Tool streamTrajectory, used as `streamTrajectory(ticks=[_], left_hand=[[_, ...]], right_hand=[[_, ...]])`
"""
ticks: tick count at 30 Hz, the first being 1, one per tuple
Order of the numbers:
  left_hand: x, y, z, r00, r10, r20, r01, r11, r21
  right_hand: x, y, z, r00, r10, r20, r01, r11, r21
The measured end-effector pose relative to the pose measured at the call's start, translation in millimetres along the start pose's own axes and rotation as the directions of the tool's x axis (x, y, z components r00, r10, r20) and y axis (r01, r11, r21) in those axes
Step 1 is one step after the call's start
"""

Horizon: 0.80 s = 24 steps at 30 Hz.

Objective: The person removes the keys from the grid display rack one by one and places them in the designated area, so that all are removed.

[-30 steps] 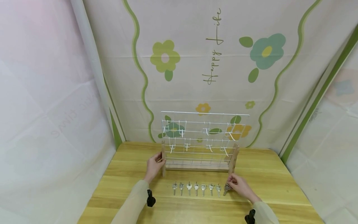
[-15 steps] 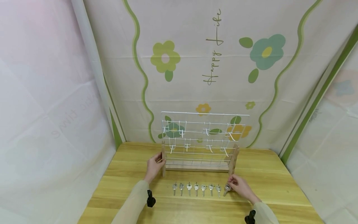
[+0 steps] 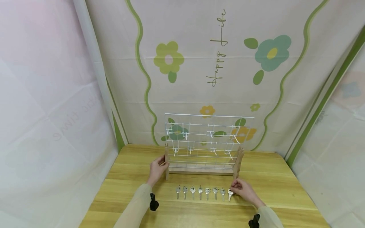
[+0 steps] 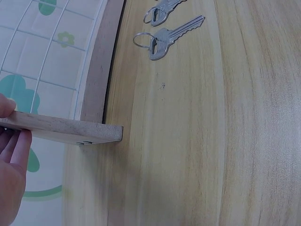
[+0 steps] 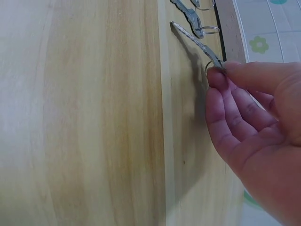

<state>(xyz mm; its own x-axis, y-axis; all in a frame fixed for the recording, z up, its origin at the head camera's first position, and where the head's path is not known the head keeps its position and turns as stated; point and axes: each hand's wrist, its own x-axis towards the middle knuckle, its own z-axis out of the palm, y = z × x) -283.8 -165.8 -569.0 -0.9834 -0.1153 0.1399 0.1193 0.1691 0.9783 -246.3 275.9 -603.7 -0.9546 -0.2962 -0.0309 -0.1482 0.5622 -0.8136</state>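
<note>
My left hand [image 3: 156, 171] grips the left wooden upright [image 4: 94, 131] of a display stand, thumb on one face and fingers on the other. A white wire grid [image 3: 209, 115] with two rows of hooks [image 3: 214, 151] rises from the stand. Between thumb and index finger my right hand [image 3: 244, 189] pinches a silver key [image 5: 196, 42] by its head, at the right end of a row of keys. The pinched key is tilted, its blade pointing away from the hand, and it carries a small ring. Several similar keys [image 3: 200, 190] lie side by side in front of the stand.
The stand's wooden base bar [image 3: 201, 172] runs behind the keys on the wood-grain table [image 3: 199, 215]. A floral cloth [image 3: 188, 88] hangs behind the table, with more cloth panels [image 3: 42, 126] at both sides.
The key in my right hand has turned so its bright flat face shows to the head view, and the hand has shifted slightly. My left hand stays on the upright.
</note>
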Motion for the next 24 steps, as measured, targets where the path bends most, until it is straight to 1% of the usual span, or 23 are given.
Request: streamTrajectory(ticks=[5, 6, 7, 12, 13, 14, 17, 22, 24], left_hand=[[-0.3, 0.3, -0.7, 1.000, 0.022, 0.007, -0.022, 1.000, 0.002], [-2.1, 5.4, -1.7, 1.000, 0.025, 0.015, -0.025, 1.000, 0.002], [-2.0, 5.6, -1.7, 1.000, 0.021, 0.015, -0.021, 1.000, -0.003], [-1.8, 5.9, -1.3, 1.000, 0.018, 0.009, -0.018, 1.000, 0.002], [-0.2, 1.4, -0.3, 1.000, 0.020, 0.001, -0.020, 1.000, 0.007], [-0.9, 2.3, -0.2, 1.000, 0.022, 0.000, -0.022, 1.000, 0.013], [-3.6, 8.5, -0.2, 1.000, 0.025, 0.002, -0.025, 1.000, 0.016], [-10.4, 26.5, -3.4, 0.999, 0.031, 0.028, -0.032, 0.999, 0.013], [-11.2, 28.3, -3.5, 0.999, 0.038, 0.030, -0.039, 0.999, 0.022]], right_hand=[[0.1, -3, 2, 1.000, -0.022, 0.013, 0.022, 1.000, -0.004], [-0.1, -4, 2, 1.000, -0.023, 0.011, 0.023, 1.000, -0.005], [-0.3, -5, 2, 1.000, -0.022, 0.008, 0.022, 1.000, -0.005], [0.1, -5, 4, 1.000, -0.002, -0.029, 0.001, 1.000, -0.031], [0.7, -4, 5, 0.999, 0.004, -0.042, -0.005, 0.999, -0.040], [1.1, -4, 6, 0.998, 0.007, -0.055, -0.010, 0.999, -0.051], [2.4, -3, 8, 0.996, 0.011, -0.088, -0.017, 0.998, -0.068], [3.7, -4, 10, 0.993, 0.011, -0.120, -0.019, 0.998, -0.062], [3.8, -5, 10, 0.992, 0.000, -0.123, -0.008, 0.998, -0.068]])
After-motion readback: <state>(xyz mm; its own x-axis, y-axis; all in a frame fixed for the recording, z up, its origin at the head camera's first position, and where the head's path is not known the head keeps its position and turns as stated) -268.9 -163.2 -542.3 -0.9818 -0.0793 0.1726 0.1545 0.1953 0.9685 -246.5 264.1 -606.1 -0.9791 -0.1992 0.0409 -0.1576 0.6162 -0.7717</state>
